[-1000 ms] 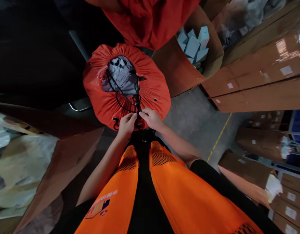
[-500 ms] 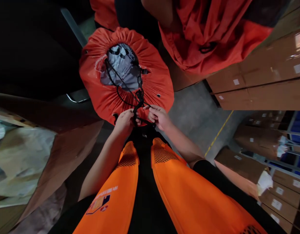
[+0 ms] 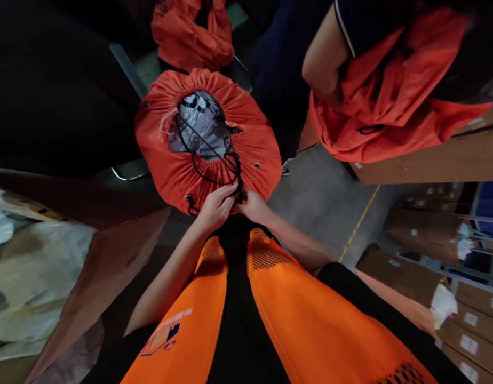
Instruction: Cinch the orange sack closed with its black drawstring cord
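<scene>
Two bare hands meet at the near edge of a big round orange bag (image 3: 162, 173). The bag sits right in front of the person, on the side away from their orange vest (image 3: 310, 314). Its top is pulled into lots of little folds, but the middle is a wide hole. Inside the hole is crinkly gray stuff (image 3: 204, 125) with some black marks on it; what it is, I cannot tell. A black cord (image 3: 233, 162) loops over the hole and bunches up in a tangle by the hands. The left hand (image 3: 217, 208) pinches the cord with its thumb and fingers. The right hand (image 3: 254, 207) is curled and pinches the cord too, just beside the left one, though some of its fingertips are hidden.

On the left is a big brown box (image 3: 124, 250), open, with crumpled, pale plastic (image 3: 42, 272) in it. Past the round bag is a small heap of orange cloth (image 3: 190, 34). Over to the right, another person's arm (image 3: 324, 58) reaches into a floppy orange sack (image 3: 374, 120), and that hand is hidden in the folds. Long brown cartons (image 3: 414, 168) are behind the sack. Lower down, a box (image 3: 400, 277) has white stuff (image 3: 444, 306) poking out at one end.
</scene>
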Available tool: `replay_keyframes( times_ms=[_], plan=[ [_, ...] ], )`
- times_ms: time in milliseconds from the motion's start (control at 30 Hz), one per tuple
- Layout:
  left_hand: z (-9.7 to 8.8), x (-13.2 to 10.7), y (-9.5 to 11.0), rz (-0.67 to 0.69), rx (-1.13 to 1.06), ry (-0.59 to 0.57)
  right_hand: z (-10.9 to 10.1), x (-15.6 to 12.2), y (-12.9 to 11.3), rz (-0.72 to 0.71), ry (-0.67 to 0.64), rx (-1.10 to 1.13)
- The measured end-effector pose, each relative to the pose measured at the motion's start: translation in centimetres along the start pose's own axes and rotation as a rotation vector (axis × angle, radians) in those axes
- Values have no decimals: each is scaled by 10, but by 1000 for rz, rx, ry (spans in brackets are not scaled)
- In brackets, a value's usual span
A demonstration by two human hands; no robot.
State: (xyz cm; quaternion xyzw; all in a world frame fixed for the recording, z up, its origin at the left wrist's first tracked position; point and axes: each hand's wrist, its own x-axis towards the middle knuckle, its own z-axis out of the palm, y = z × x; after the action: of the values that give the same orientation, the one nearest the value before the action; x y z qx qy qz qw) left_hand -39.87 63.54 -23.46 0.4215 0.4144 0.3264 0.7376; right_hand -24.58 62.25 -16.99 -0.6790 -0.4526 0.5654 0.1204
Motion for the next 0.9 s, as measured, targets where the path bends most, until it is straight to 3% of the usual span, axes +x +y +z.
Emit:
replay_keyframes(
  times_ms=[67, 200, 267, 433, 533, 600, 700, 800, 900],
  plan=[
    [-4, 2, 5, 50, 199, 27, -3, -2, 2, 5, 3, -2],
    [-16, 5, 7, -36, 509, 114, -29, -8, 2, 10, 128, -127],
    [-19, 6, 4, -57, 555, 117, -43, -4, 0, -8, 180, -177],
    [-3, 4, -5, -154, 219, 141, -57, 44, -12, -55, 337, -311],
    [20, 0, -5, -196, 60, 118, -62, 91, -28, -182, 411, -704],
    [35, -4, -2, -208, -57, 120, -68, 121, -41, -302, 328, -1055],
    [49, -11, 2, -218, -205, 167, -74, 154, -61, -446, 48, -1410],
    [50, -20, 4, -218, -282, 232, -72, 173, -74, -528, -149, -1583],
    [43, -33, 7, -201, -286, 285, -62, 182, -80, -574, -224, -1620]
  ],
)
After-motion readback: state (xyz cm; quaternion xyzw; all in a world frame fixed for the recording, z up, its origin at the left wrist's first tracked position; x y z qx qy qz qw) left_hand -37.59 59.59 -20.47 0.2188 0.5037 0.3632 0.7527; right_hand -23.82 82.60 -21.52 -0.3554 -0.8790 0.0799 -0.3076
